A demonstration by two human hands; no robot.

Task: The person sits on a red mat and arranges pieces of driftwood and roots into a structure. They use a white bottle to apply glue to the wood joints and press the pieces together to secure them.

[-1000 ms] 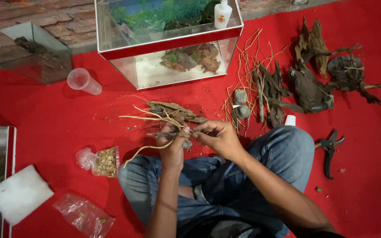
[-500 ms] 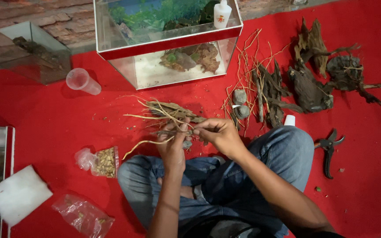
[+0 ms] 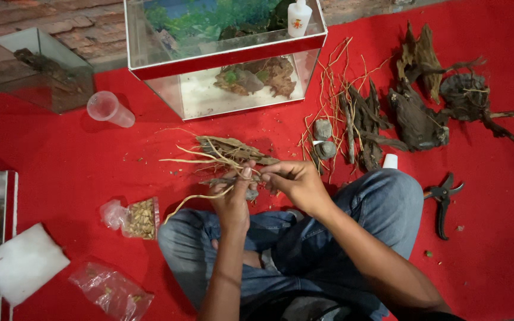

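Note:
I sit cross-legged on a red cloth (image 3: 66, 166). My left hand (image 3: 231, 199) grips the underside of a flat brown piece of driftwood (image 3: 233, 151) with pale thin roots sticking out to the left. My right hand (image 3: 295, 181) pinches the same piece from the right, fingertips meeting the left thumb at its lower edge. A small grey stone (image 3: 252, 194) shows just below the fingers, seemingly part of the piece.
A glass aquarium (image 3: 221, 56) with rocks inside stands ahead, a white glue bottle (image 3: 298, 18) on its rim. Driftwood chunks (image 3: 417, 113), twigs and two grey stones (image 3: 323, 139) lie right. Black pruning shears (image 3: 442, 202), a plastic cup (image 3: 109, 109), small glass tank (image 3: 37, 68), bags and a white filter pad (image 3: 22, 261) surround me.
The driftwood piece has shifted slightly in my hands, and my fingers have readjusted along its lower edge. Everything on the cloth stays where it was.

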